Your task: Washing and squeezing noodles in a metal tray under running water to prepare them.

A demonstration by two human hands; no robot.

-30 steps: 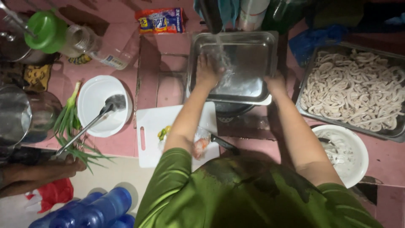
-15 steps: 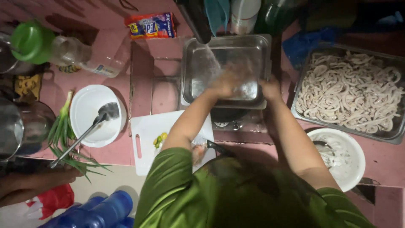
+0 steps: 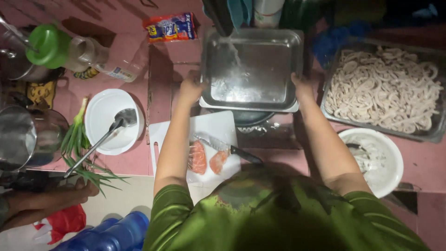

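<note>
Your pink tiled desk (image 3: 134, 162) fills most of the frame. At the right edge sits a large rectangular metal tray of pale noodle-like strips (image 3: 383, 90). At upper centre you hold a shiny rectangular steel pan (image 3: 251, 69) under a thin stream of water falling onto its wet bottom. Your left hand (image 3: 191, 90) grips the pan's left rim and your right hand (image 3: 302, 87) grips its right rim, fingers curled over the edges. Below the pan, in the centre, a white cutting board (image 3: 206, 135) carries orange fish pieces (image 3: 199, 158) and a black-handled knife (image 3: 227, 148). A white round bowl (image 3: 376, 160) sits at lower right; a white plate (image 3: 104, 118) with a metal ladle (image 3: 100, 142) lies left, beside green spring onions (image 3: 76, 144). A green-lidded jar (image 3: 49, 46) stands upper left.
</note>
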